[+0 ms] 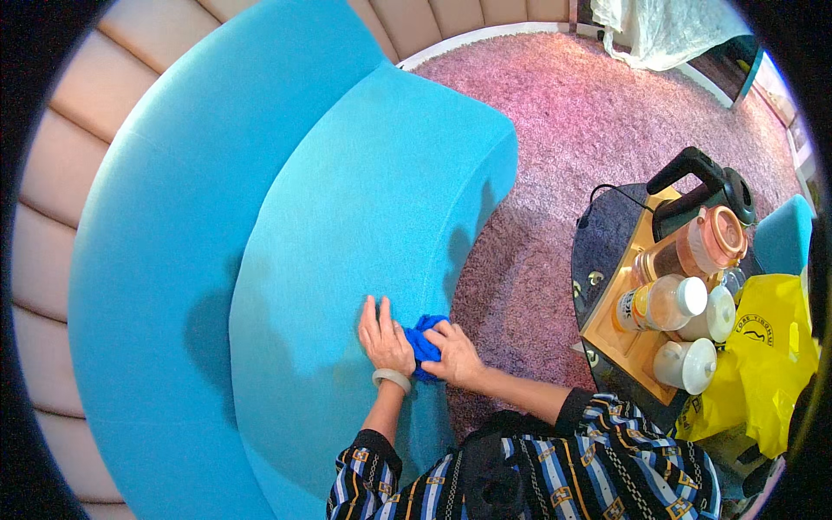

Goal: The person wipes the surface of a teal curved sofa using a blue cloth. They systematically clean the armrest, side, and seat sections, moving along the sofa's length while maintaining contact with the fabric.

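Observation:
A bright blue cloth [424, 348] is bunched under my right hand [458, 357], whose fingers grip it against the front edge of the turquoise curved sofa seat [351, 214]. My left hand [385, 341] lies palm down on the seat fabric, just left of the cloth, with its fingers stretched forward and some of them apart. A pale bangle [392, 379] circles the left wrist. Whether the left palm touches the cloth is hard to tell. Behind the seat rises the sofa's turquoise backrest [162, 214].
To the right, a dark low table [608, 224] bears a wooden tray [637, 364] with a black electric kettle [689, 195], a pink-lidded jug [699, 244], a white-capped bottle [663, 304] and white lidded cups [686, 367]. Beside it hangs a yellow bag [760, 364]. Mottled carpet [513, 279] covers the floor.

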`<state>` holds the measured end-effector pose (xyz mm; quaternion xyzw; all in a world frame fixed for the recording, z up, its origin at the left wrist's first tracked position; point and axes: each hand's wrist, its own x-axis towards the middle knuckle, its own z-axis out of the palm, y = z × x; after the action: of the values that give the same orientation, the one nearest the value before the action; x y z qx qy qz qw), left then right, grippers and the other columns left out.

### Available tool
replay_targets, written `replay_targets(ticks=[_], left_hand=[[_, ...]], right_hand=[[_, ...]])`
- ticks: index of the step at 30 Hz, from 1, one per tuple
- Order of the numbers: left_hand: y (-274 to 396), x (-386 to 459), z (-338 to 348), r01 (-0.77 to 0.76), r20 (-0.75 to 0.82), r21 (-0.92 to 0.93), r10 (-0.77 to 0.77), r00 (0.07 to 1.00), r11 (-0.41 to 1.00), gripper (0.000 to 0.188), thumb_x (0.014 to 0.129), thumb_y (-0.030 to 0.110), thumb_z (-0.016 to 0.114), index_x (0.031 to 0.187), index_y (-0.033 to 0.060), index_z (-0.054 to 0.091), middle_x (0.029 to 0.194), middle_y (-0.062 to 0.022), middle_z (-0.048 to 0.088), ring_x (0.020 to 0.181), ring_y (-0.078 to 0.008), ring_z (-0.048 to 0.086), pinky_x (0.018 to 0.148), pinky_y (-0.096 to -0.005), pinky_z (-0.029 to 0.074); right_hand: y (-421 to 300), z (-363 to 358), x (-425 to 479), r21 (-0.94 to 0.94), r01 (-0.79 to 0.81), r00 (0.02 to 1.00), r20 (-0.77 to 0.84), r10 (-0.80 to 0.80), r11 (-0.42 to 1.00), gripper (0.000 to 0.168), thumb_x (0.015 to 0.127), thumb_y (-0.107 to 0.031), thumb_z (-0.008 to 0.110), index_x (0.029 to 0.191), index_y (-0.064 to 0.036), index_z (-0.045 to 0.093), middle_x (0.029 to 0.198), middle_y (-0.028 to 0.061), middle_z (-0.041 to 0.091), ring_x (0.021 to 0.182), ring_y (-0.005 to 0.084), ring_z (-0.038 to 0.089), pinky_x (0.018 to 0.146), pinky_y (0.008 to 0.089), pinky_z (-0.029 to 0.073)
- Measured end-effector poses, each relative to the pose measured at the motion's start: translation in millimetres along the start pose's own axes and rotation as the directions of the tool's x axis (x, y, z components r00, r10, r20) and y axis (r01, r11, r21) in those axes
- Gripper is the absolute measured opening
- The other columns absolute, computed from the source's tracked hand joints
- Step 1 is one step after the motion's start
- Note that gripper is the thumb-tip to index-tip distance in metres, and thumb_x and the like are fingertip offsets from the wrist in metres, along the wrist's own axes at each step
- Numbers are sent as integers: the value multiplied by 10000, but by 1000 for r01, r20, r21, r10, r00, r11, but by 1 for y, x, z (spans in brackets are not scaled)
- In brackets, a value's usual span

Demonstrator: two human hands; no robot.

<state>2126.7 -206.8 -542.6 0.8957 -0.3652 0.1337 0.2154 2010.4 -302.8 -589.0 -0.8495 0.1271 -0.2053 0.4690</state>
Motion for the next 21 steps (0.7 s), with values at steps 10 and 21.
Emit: replay_targets(ticks=[10,21], left_hand=[[13,14,3,-58,113,216,34,993,975,569,881,112,504,1446,107,439,1500,-114,418,1391,-320,365,1143,-494,254],[43,124,60,-354,200,275,307,930,894,533,1005,358,448,1500,170,386,1563,-127,327,1440,-341,278,1167,-551,191]], right_hand=[[48,-80,173,-168,-92,843,-538,-14,982,441,712,-138,750,1129,-78,620,1147,178,543,1052,394,484,913,479,442],[37,-1,13,385,-289,937,-72,341,877,528,669,-211,749,1127,-12,577,1061,195,543,999,386,575,882,450,476]])
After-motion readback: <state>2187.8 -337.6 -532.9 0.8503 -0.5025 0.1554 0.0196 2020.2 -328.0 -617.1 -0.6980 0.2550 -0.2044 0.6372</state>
